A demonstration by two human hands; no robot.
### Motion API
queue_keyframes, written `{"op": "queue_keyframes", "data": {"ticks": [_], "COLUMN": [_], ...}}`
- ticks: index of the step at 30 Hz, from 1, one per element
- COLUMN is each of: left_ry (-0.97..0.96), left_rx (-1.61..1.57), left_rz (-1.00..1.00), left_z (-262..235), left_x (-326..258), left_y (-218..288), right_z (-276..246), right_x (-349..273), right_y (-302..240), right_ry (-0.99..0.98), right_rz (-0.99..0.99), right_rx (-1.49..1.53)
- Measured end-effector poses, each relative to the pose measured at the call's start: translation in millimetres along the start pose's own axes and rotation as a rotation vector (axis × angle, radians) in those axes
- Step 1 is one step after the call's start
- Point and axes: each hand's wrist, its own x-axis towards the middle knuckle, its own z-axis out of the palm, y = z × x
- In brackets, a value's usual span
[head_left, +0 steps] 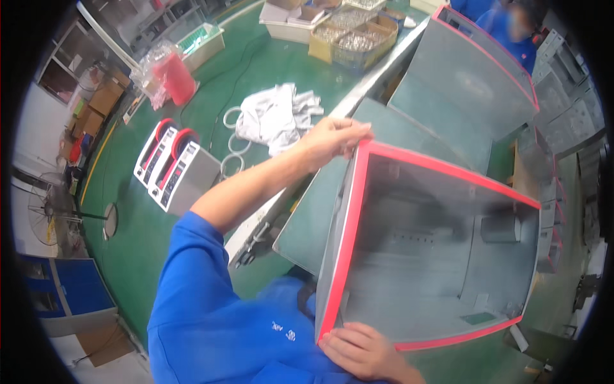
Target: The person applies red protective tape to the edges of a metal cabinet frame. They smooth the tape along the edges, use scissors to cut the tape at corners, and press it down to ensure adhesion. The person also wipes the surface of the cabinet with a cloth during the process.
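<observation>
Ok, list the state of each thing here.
Grey box: open-faced, edges trimmed red
Left hand: curled at its far left corner
Right hand: resting on its near left corner
White cloth: crumpled
Divided bin: open, holding small parts
Two white units: side by side
Fan: cannot tell if running

Co-worker [508, 43] cut off above; box interior [416, 256] partly blurred.

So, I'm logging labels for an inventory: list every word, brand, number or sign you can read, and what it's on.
No text is readable here.
Blue shirt: small white marks, too blurred to read.
Two white machines with red handles: panel markings too small to read.
Grey box with red edging: no lettering I can make out.
</observation>
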Motion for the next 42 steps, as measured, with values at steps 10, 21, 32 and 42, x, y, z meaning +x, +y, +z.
{"op": "queue_keyframes", "data": {"ticks": [10,21,32,42], "left_ry": [0.177,-0.318,-0.35,-0.156], "left_rx": [0.583,1.036,1.111,1.293], "left_rz": [0.485,1.043,1.103,1.034], "left_z": [21,40,66,61], "left_x": [-29,-140,-212,-132], "left_y": [-4,-30,-66,-46], "right_z": [15,21,26,23], "right_x": [-8,-11,-18,-17], "right_y": [-5,-6,-10,-18], "right_ry": [0.05,0.13,0.192,0.214], "right_rz": [0.063,-0.029,-0.081,-0.01], "right_rx": [-0.021,-0.055,-0.029,0.007]}}
